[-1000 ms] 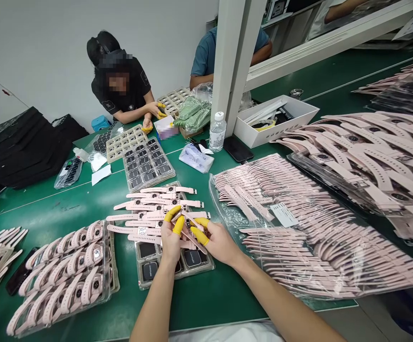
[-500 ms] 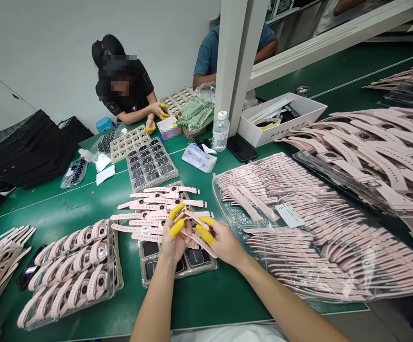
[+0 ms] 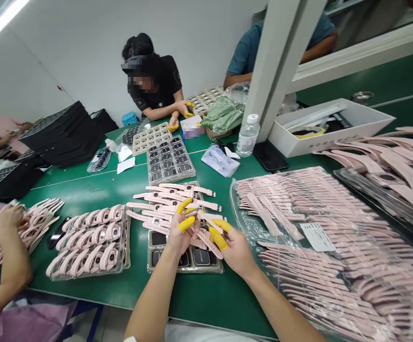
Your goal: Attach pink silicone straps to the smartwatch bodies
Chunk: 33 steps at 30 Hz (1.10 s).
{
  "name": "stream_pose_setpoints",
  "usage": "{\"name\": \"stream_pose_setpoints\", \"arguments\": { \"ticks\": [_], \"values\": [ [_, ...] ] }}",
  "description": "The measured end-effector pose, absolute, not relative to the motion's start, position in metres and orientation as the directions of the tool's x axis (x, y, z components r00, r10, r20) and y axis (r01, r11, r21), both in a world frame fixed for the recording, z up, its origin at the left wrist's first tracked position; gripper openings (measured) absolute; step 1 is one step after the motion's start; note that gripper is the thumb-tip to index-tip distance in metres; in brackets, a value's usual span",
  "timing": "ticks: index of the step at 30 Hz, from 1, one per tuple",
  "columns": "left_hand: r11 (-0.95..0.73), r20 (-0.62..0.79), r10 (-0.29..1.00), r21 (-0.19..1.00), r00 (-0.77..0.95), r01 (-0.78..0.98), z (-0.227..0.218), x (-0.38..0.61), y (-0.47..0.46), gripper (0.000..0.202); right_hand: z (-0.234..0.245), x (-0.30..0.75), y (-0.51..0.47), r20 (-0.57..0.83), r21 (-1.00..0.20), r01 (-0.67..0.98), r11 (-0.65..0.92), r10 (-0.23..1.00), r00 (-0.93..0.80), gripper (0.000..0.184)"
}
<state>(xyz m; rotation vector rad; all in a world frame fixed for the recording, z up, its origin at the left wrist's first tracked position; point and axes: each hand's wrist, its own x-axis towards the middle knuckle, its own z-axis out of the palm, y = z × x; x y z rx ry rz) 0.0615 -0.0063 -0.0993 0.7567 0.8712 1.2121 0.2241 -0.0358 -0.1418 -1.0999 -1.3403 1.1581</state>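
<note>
My left hand (image 3: 179,233) and my right hand (image 3: 235,249) meet over a clear tray of black watch bodies (image 3: 185,259). Both wear yellow finger cots and pinch a pink watch strap (image 3: 206,232) between them. Just beyond my fingers, a row of pink straps (image 3: 167,202) lies laid out across the tray. A clear tray of assembled pink watches (image 3: 92,240) sits to the left of my hands.
Bags of pink straps (image 3: 316,232) fill the right side of the green table (image 3: 85,185). A white box (image 3: 327,126), water bottle (image 3: 247,135), phone (image 3: 269,156) and trays of watch bodies (image 3: 168,159) stand further back. Co-workers sit opposite, and a neighbour's hand (image 3: 8,221) rests at left.
The view has swung left and a neighbour's arm has come into sight. My hands still work the same pink strap, which has shifted slightly between my fingers.
</note>
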Motion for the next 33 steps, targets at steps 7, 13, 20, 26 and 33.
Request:
{"name": "stream_pose_setpoints", "arguments": {
  "ticks": [7, 13, 20, 26, 33],
  "values": [
    [0.267, -0.25, 0.962, 0.943, 0.106, -0.2, -0.075, 0.05, -0.015, 0.091, -0.149, 0.228, -0.043, 0.132, -0.988, 0.072, 0.138, 0.988, -0.083, 0.039],
    [0.181, -0.199, 0.972, 0.974, 0.129, 0.135, -0.047, 0.014, -0.042, 0.08, -0.155, 0.239, -0.045, 0.19, -0.968, 0.126, 0.217, 0.962, -0.197, 0.037],
    [0.043, -0.241, 0.955, 0.689, 0.173, 0.724, -0.03, -0.02, -0.072, 0.04, -0.142, 0.228, -0.05, 0.452, -0.862, 0.139, 0.488, 0.863, -0.225, 0.027],
    [-0.149, -0.254, 0.943, 0.255, 0.214, 0.955, -0.024, -0.034, -0.083, 0.022, -0.148, 0.218, -0.054, 0.497, -0.823, 0.179, 0.538, 0.837, -0.229, 0.024],
    [-0.209, -0.211, 0.946, 0.187, 0.247, 0.96, -0.028, -0.049, -0.087, 0.028, -0.154, 0.21, -0.062, 0.429, -0.794, 0.297, 0.531, 0.835, -0.346, 0.031]
  ]
}}
